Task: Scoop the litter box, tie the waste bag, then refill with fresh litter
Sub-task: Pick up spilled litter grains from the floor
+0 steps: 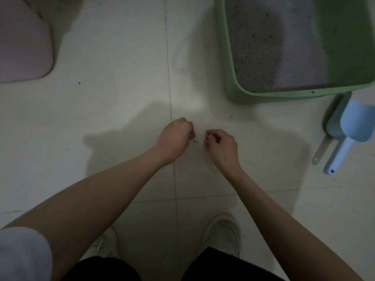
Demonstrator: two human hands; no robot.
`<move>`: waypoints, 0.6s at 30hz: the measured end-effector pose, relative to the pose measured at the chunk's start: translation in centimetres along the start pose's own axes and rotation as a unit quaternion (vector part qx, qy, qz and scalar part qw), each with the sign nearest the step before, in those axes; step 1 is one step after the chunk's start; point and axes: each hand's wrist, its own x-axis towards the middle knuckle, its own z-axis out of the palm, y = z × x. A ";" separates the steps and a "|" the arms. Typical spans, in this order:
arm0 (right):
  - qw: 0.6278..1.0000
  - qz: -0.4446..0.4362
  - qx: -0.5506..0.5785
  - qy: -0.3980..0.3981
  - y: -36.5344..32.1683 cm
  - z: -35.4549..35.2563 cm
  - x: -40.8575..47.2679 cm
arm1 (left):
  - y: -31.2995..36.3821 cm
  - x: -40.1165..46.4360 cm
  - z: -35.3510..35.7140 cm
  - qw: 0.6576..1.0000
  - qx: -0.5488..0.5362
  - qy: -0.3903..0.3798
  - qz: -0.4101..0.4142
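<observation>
A green litter box [233,86] sits on the floor at the upper right, with grey litter [263,47] inside and its right part bare green. My left hand [175,136] is low over the tiles with its fingers pinched on small dark litter crumbs [195,140]. My right hand [222,144] is just to the right of the crumbs, fingers curled in, with nothing visible in it. Two pale blue scoops [353,124] lie side by side on the floor, right of the box's near corner, handles pointing toward me. No waste bag is in view.
A pink rounded object [24,47] lies at the upper left. My white shoes [223,234] stand on the white tiled floor [121,78] below my hands. Scattered dark specks dot the tiles near the litter box.
</observation>
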 end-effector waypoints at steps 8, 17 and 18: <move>0.959 -0.128 -0.243 -0.069 -0.8 0.9 0.5 | 0.0 -0.3 -0.6 0.996 0.073 -0.033 0.035; 0.922 -0.145 -0.344 -0.107 -2.8 2.0 1.7 | -5.0 -1.4 -3.3 0.977 -0.143 0.078 -0.138; 0.921 -0.141 -0.347 -0.110 -3.0 2.1 1.9 | -5.2 -1.6 -3.4 0.975 -0.148 0.079 -0.147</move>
